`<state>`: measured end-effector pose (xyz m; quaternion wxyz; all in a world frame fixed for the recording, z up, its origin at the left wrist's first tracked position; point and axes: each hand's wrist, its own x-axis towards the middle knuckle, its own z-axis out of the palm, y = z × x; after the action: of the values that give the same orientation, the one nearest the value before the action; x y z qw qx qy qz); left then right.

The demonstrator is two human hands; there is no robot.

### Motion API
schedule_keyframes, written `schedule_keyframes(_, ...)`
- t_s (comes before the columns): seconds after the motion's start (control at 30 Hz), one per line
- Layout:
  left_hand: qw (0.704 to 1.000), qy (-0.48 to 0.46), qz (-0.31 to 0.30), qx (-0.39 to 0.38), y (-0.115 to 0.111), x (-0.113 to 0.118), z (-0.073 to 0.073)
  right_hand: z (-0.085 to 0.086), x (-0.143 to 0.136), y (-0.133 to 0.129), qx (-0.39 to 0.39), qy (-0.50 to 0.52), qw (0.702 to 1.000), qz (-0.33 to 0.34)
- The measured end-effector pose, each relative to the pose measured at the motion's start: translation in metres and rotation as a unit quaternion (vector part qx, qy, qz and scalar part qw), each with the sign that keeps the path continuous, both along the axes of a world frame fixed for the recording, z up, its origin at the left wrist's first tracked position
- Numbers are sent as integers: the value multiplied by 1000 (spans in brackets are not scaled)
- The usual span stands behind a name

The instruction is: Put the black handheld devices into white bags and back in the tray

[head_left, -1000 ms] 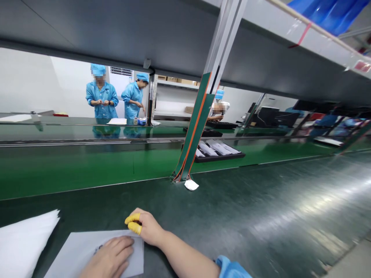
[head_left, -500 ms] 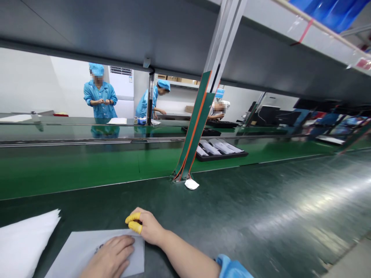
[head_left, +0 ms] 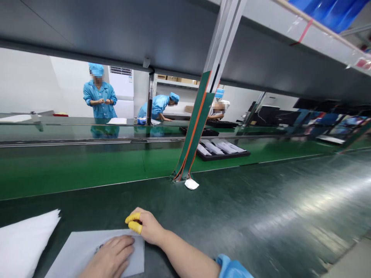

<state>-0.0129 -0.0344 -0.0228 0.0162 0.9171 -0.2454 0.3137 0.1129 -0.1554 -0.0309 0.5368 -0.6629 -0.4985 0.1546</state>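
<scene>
We count two bare hands, left hand (head_left: 108, 258) and right hand (head_left: 144, 226), one flat sheet (head_left: 81, 251), one white stack (head_left: 23, 241), one black tray (head_left: 223, 151) (on the green belt), three co-workers in blue

- The left hand (head_left: 108, 258) is cut off by the bottom edge and covers the print on the sheet (head_left: 84, 251).
- The white stack (head_left: 24, 241) runs off the left edge.
- What the right hand (head_left: 145, 226) pinches is hidden.
- The tray (head_left: 223, 155) contents are too small to tell.

Left hand (head_left: 108, 258) on sheet (head_left: 84, 253); right hand (head_left: 146, 226) just behind; paper stack (head_left: 24, 241) left.
</scene>
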Motion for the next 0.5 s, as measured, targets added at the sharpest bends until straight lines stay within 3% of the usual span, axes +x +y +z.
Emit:
schedule_keyframes(0.27, 999, -33, 3, 37, -6, 0, 22, 1, 0, 0, 6, -2, 1000, 2)
schedule_keyframes(0.5, 999, 0, 3, 33, -5, 0, 14, -4, 1, 1, 34, -4, 999, 9)
